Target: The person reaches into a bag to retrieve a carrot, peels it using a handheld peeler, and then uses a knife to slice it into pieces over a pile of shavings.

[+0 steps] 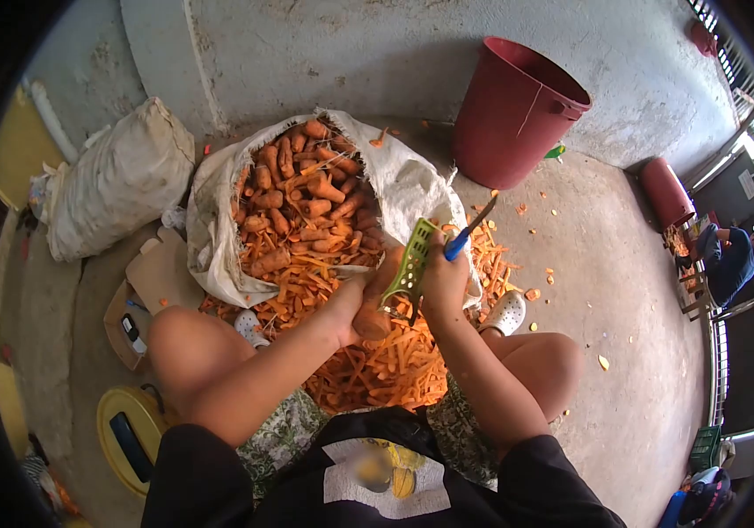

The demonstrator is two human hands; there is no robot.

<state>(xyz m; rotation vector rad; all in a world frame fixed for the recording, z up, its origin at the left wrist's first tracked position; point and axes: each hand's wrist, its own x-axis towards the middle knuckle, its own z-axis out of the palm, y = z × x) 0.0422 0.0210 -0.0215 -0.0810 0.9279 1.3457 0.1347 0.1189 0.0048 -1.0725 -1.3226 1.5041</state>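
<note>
Between the person's bent knees, above a heap of orange carrot peelings (386, 365) on the concrete floor, the left hand (351, 304) has its fingers wrapped round a stubby orange carrot (375, 324). The right hand (444, 283), just beside it, grips a green plastic peeler (412, 260) whose lower end lies against the carrot. The same closed fingers also hold a blue-handled thin-bladed knife (472, 227) that points up and away. Just beyond the hands stands an open white woven sack (412, 180) full of unpeeled carrots. A maroon plastic bucket (518, 110) sits further back to the right, and a tied white sack (117, 176) lies to the left
</note>
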